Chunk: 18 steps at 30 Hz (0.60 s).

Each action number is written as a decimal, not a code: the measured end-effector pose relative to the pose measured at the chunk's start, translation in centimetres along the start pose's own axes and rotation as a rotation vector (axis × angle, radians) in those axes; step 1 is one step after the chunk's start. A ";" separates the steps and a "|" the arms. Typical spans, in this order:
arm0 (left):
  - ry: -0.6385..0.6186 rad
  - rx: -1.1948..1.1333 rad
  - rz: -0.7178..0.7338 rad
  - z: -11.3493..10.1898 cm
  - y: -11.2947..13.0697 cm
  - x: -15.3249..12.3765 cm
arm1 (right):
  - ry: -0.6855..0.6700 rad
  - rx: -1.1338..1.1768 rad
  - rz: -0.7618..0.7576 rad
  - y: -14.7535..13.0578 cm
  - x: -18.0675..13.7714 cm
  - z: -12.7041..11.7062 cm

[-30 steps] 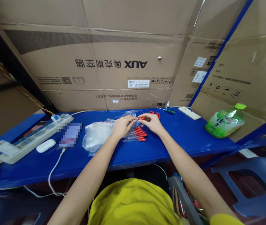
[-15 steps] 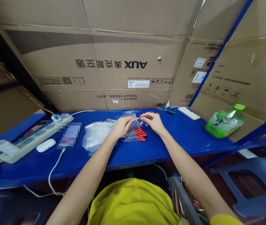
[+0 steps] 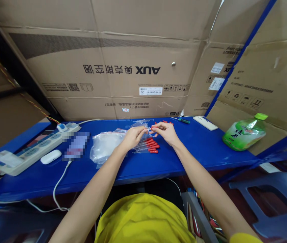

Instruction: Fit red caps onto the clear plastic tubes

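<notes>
Since the earlier frames both hands hold nearly the same place; the red cap [image 3: 153,127] shows less, more of it now covered by the right fingertips. The view has shifted slightly.

Grip: the left hand [image 3: 133,136] pinches what appears to be a thin clear tube [image 3: 149,129] near its end; the right hand [image 3: 168,133] pinches the red cap, just beside that end. Whether the two parts touch cannot be told.

Handling, as judged: both parts are best kept in one line, with pressure along the tube and no sideways bending, since the tube looks slender.

Surface: red-capped tubes [image 3: 153,146] lie on the blue tabletop [image 3: 191,148], just on the person's side of the grip. Clear plastic bags [image 3: 105,145] lie to its left, a power strip [image 3: 41,147] farther left. Beyond and right is a screwdriver [image 3: 184,120]; well right, a green bottle [image 3: 244,133].

Room: cardboard panels [image 3: 138,40] stand behind the grip; a plastic stool [image 3: 270,216] is low at far right.
</notes>
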<state>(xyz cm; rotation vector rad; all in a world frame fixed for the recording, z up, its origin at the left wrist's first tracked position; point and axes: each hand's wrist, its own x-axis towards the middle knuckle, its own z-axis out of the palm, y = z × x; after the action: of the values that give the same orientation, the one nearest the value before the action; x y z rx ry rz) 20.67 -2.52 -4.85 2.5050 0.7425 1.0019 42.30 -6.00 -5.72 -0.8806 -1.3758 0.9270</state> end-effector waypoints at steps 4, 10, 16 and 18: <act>-0.007 0.029 0.044 0.0 -0.1 0.0 | -0.023 -0.006 -0.002 0.4 0.1 -0.2; 0.092 0.104 0.022 0.0 -0.2 -0.1 | -0.013 -0.104 -0.043 0.3 0.4 -0.6; 0.066 0.121 -0.044 0.2 -0.5 -0.1 | -0.013 -0.077 -0.030 -0.2 0.4 -0.9; 0.011 0.118 -0.088 0.2 -0.5 -0.1 | -0.011 -0.040 -0.029 -0.3 0.4 -0.9</act>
<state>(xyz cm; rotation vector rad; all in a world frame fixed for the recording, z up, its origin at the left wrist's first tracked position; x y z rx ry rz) 20.57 -2.20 -5.33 2.5421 0.9328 0.9688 43.21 -5.77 -5.28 -0.8843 -1.4173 0.8866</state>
